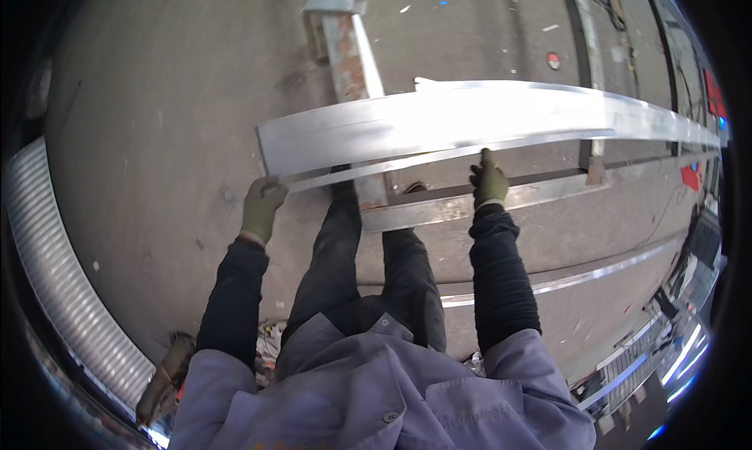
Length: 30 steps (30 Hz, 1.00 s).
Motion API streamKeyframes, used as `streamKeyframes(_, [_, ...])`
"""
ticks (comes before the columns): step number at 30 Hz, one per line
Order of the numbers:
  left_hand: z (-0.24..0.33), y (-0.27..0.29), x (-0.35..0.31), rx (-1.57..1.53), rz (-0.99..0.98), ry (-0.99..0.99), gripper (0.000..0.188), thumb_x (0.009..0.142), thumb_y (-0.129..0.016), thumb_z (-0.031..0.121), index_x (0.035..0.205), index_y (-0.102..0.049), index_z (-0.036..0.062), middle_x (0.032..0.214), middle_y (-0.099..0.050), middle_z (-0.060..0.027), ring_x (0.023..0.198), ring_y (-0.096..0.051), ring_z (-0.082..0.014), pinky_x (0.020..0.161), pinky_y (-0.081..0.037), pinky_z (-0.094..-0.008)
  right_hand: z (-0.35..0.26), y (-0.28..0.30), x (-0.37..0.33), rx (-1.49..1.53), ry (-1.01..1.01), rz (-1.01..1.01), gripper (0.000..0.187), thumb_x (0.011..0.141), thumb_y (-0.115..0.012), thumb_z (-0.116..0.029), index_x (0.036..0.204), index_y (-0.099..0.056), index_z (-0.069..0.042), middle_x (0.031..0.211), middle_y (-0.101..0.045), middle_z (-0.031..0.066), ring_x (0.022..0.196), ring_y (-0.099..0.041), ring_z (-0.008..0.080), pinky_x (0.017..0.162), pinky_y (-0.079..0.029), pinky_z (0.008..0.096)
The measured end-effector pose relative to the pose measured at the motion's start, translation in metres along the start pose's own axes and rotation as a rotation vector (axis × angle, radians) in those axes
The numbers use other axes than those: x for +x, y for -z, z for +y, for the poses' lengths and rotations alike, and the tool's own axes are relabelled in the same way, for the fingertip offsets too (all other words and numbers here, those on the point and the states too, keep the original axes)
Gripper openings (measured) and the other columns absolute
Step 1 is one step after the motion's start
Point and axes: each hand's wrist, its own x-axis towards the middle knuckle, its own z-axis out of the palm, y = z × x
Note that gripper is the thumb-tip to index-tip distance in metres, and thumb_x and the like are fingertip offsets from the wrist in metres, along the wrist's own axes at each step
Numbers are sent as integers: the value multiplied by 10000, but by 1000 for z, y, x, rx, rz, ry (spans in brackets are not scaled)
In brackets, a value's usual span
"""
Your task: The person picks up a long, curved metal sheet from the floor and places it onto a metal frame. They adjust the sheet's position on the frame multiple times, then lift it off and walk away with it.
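Both hands wear olive-green gloves. A thin, bright metal strip (407, 162) runs left to right in front of me, along the near side of a wide silvery metal beam (337, 134). My left hand (264, 207) is closed round the strip's left end, just below the beam's left end. Farther along, my right hand (490, 180) grips the strip from the near side, its fingertips at the strip's edge and partly hidden. The beam lies across a rusty steel frame (470, 207), and glare whitens its middle.
My legs stand close to the frame's near rail. A rusty upright bar (345, 62) of the frame runs away from me. Corrugated metal sheeting (70, 278) lies at the left. Another long metal bar (556, 281) rests on the floor behind me. A red round object (554, 61) lies beyond the beam.
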Motion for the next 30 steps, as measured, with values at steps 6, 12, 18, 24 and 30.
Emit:
streamKeyframes(6, [-26, -27, 11, 193, 68, -133, 520, 878, -816, 163, 1320, -612, -19, 1205, -654, -112, 1109, -621, -206, 960, -518, -326, 0, -2, 5, 93, 83, 115, 463, 887, -819, -460, 966, -682, -25, 799, -660, 94, 583, -592, 143, 464, -407, 274])
streamKeyframes(12, [-12, -41, 13, 200, 184, -74, 526, 870, -823, 158, 1312, -604, -25, 1192, -651, -108, 1086, -618, -203, 942, -525, -334, -6, -5, 41, -111, 87, 97, 381, 901, -802, -404, 947, -710, -37, 770, -667, 59, 609, -622, 165, 511, -431, 294])
streamKeyframes(18, [-12, -40, 20, 156, 258, -103, 504, 876, -816, 150, 1301, -608, -21, 1180, -642, -103, 1012, -630, -197, 879, -546, -331, -7, -23, 54, -243, -41, 42, 455, 904, -784, -466, 998, -712, -26, 808, -720, 77, 588, -569, 161, 512, -416, 325])
streamKeyframes(24, [-14, -35, 38, 341, 366, -255, 518, 863, -826, 165, 1313, -624, 10, 1169, -647, -113, 1028, -644, -240, 917, -539, -359, -15, -30, 67, -249, 42, 3, 355, 944, -753, -380, 1046, -730, -40, 769, -668, 57, 681, -631, 157, 577, -494, 322])
streamKeyframes(30, [-26, -25, 42, 434, 377, -6, 475, 885, -817, 309, 1214, -701, -13, 1022, -701, -108, 915, -653, -229, 858, -539, -346, -31, -49, 42, -619, 52, 25, 430, 968, -654, -443, 847, -726, -36, 688, -654, 59, 548, -594, 165, 538, -460, 339])
